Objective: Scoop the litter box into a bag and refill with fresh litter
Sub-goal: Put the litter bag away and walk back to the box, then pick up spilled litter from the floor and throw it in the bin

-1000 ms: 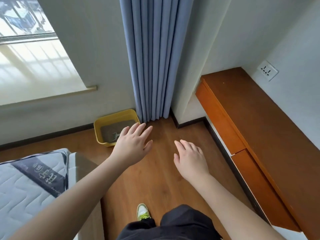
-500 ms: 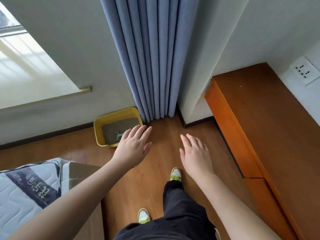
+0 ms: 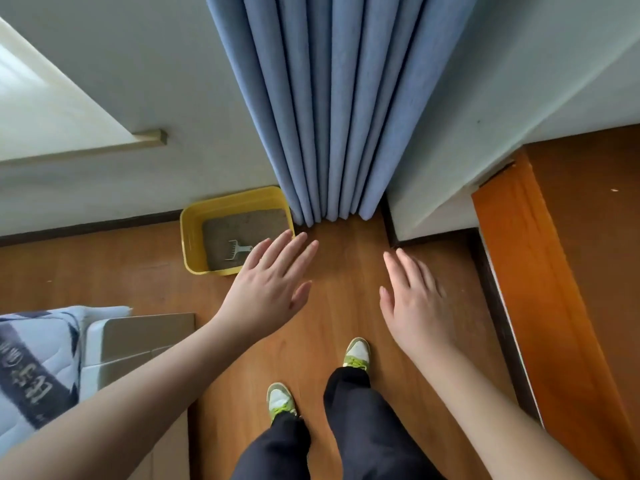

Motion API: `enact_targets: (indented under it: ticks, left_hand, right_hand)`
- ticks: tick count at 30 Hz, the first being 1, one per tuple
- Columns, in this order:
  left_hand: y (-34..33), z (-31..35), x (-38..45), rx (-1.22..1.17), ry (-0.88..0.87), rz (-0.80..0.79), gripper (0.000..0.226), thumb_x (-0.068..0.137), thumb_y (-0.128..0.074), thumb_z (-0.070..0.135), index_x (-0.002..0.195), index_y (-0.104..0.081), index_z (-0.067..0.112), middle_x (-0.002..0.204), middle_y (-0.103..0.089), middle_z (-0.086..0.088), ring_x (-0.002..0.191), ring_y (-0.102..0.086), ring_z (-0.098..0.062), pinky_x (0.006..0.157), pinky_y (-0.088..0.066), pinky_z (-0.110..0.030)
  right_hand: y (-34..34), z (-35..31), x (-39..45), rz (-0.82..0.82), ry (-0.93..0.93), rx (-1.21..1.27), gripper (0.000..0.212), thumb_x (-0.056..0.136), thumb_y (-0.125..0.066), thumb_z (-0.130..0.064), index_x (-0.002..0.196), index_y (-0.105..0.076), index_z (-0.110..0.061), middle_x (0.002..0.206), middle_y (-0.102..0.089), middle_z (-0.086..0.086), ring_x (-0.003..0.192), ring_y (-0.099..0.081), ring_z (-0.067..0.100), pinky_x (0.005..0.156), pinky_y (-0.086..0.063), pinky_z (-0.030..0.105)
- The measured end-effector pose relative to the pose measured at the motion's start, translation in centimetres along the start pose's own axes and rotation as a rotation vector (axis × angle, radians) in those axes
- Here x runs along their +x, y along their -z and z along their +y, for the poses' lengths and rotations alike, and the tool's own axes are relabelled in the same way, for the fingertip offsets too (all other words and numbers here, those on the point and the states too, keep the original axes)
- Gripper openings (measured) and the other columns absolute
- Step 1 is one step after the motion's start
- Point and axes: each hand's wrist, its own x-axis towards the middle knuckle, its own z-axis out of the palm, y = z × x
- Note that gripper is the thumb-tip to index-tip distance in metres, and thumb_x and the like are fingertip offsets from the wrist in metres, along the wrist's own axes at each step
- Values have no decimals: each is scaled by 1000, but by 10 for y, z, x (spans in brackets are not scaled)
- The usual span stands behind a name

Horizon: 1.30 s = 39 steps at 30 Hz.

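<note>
The left hand (image 3: 268, 289) covers the near right corner of the yellow litter box (image 3: 194, 237) and the end of the little scoop (image 3: 237, 250) handle. The blue curtain (image 3: 332, 109) hides the box's far corner. The bed (image 3: 31, 368) runs off the left edge, and its printed words are too blurry to read.

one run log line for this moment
phase: approach | left hand: open, empty | right hand: open, empty | litter box: on floor beside curtain | scoop: lying in litter
</note>
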Motion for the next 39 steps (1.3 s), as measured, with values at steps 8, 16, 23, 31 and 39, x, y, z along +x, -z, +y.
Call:
enact_targets:
  ticks: [8, 16, 23, 31, 39]
  left_hand:
    - [-89, -33, 6, -26, 19, -9, 61, 99, -37, 50, 151, -33, 19, 154, -39, -4, 147, -26, -25, 118, -24, -45]
    - [-185, -36, 21, -72, 29, 59, 63, 96, -45, 46, 150, -36, 16, 155, -36, -9, 148, -21, -28, 118, -23, -48]
    - [-283, -35, 72, -129, 40, 132, 63, 93, -51, 40, 148, -39, 12, 151, -42, -11, 146, -28, -29, 116, -25, -46]
    - [-415, -31, 157, -166, -89, 125, 66, 91, -49, 44, 149, -37, 15, 148, -45, -8, 142, -34, -28, 114, -30, -46]
    - [-508, -24, 237, -98, -186, 116, 63, 91, -45, 43, 148, -37, 16, 145, -48, -6, 139, -38, -26, 109, -36, -44]
  right_hand:
    - [-97, -17, -1, 1, -67, 25, 53, 91, -49, -32, 142, -45, -17, 144, -47, 6, 129, -48, 28, 97, -47, 45]
    - [-190, -1, 36, 7, -116, 70, 54, 94, -43, -36, 145, -40, -19, 146, -45, 5, 130, -47, 26, 101, -43, 43]
    - [-282, 65, 100, 22, -84, 25, 52, 97, -47, -31, 146, -38, -17, 146, -45, 3, 131, -46, 24, 107, -36, 43]
    - [-390, 132, 175, 66, -6, -95, 52, 97, -48, -30, 146, -38, -14, 145, -45, 5, 132, -44, 23, 107, -35, 41]
    - [-482, 190, 232, 127, -122, -97, 53, 99, -44, -28, 149, -30, -15, 148, -41, 7, 134, -41, 24, 109, -33, 40]
